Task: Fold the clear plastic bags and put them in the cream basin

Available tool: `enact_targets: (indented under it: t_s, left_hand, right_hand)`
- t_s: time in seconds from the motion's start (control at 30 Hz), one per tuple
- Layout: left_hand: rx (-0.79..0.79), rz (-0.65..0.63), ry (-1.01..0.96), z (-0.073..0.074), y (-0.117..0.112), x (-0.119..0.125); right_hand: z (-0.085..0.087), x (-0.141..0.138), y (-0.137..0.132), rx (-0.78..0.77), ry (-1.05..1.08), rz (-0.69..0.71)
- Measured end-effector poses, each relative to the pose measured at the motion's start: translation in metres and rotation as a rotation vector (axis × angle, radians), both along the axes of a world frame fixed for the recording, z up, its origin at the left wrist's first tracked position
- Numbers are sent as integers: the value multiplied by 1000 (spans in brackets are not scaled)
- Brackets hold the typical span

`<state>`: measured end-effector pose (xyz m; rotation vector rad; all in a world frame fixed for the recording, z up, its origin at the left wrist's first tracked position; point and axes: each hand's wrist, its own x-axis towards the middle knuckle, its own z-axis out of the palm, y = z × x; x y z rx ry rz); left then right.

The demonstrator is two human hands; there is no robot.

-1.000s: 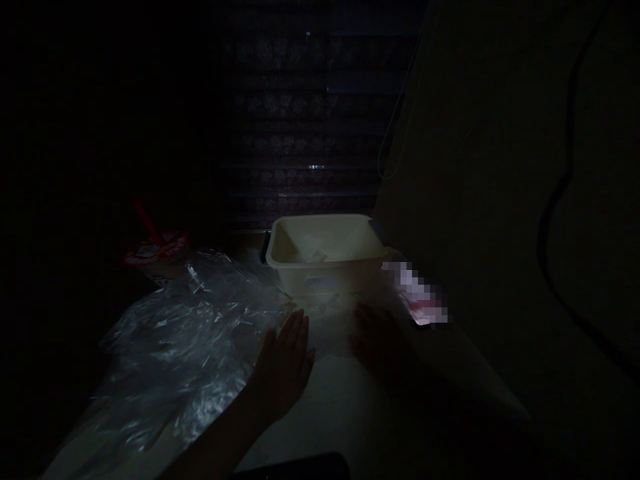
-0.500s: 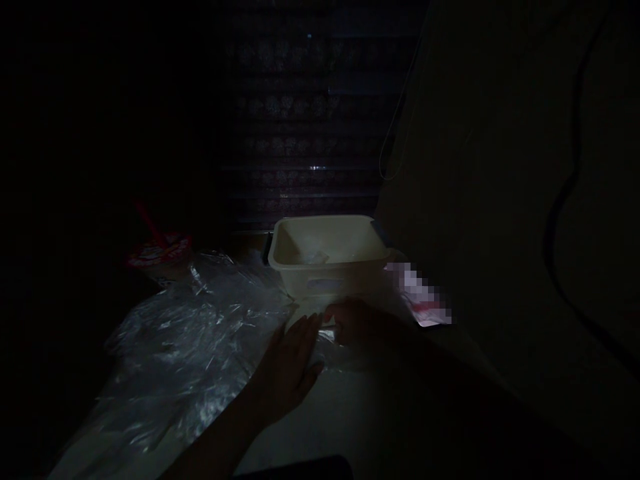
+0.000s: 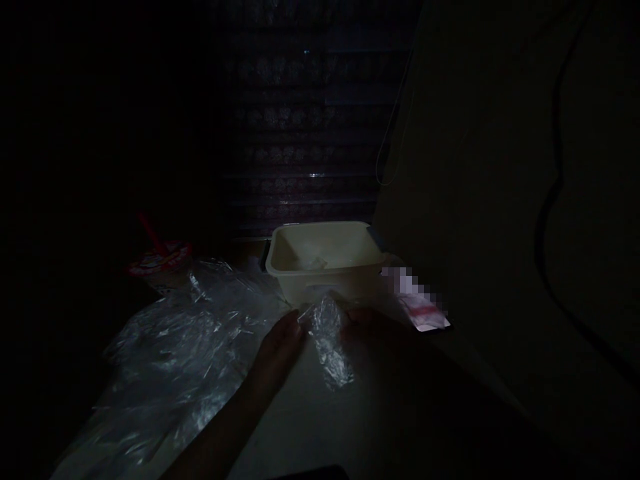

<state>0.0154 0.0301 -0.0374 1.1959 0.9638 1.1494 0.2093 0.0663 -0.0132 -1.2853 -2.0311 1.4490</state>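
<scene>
A crinkled strip of clear plastic, seemingly a plastic bag (image 3: pixel 331 353), stands out brightly between my hands in front of the cream tub. My left hand (image 3: pixel 284 337) is closed, pinching the bag's left edge with its fingertips. On the other side, my right hand (image 3: pixel 364 327) lies in deep shadow against the bag's right edge; its fingers look curled on the plastic. Just beyond both hands sits the cream plastic tub (image 3: pixel 327 279), with a small pale, clear piece (image 3: pixel 318 263) inside. To the left spreads a large heap of clear plastic bags (image 3: pixel 175 353).
A cup with a red patterned lid and a red straw (image 3: pixel 163 257) stands behind the heap. Right of the tub lies a lit phone (image 3: pixel 425 312), partly blurred out. Behind are a dark patterned blind (image 3: pixel 285 133) and a wall with a cable (image 3: pixel 547 213).
My left hand was lying flat with fingers stretched beside the right; now it pinches the plastic. The bag has opened out and hangs lengthwise between my hands. The view has shifted slightly.
</scene>
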Motion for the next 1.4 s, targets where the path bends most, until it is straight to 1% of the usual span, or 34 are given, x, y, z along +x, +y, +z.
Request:
enact_targets:
  t_s: [0.07,0.1,0.17,0.23,0.37,0.5,0.67,0.83,1.0,1.13,1.27,1.33,1.4]
  left_hand:
    - [-138,-98,-118,1,4,9]
    - [-175,-130,-133,1,6,13]
    - [-198,-149,-122,-2,10,20]
    - [-192,-146,-94,-6,14,22]
    - [-192,-161,-55,-11,23,18]
    - [-188,-165,-29,-11,28,13]
    - [-179,-176,-26,-10,25,13]
    - [-181,-169,-44,-12,24,12]
    - [-157,-182,-29,-18,24,8]
    - [-96,-114,19,-22,25,4]
    - [-26,-64,79,-19,25,2]
    - [-4,-54,98,-16,24,3]
    - [13,-48,106,-13,22,5]
  right_hand:
    - [-4,-4,-6,-94,175,-122]
    - [-6,-6,-8,-130,256,-181]
    - [-11,-10,-9,-158,350,-241]
    - [-16,-11,-7,-144,349,-247]
    - [-21,-8,-3,-118,240,-206]
    - [-20,-10,-4,-91,247,-169]
    - [-23,-15,-6,-63,267,-173]
    - [-27,-16,-6,-65,293,-226]
    - [-22,-16,-9,-89,348,-286]
    - [-21,-17,-9,-159,416,-391]
    - [-27,-17,-4,-220,502,-404]
    - [-28,-17,-3,-197,507,-410]
    - [-28,-16,-4,-123,495,-405]
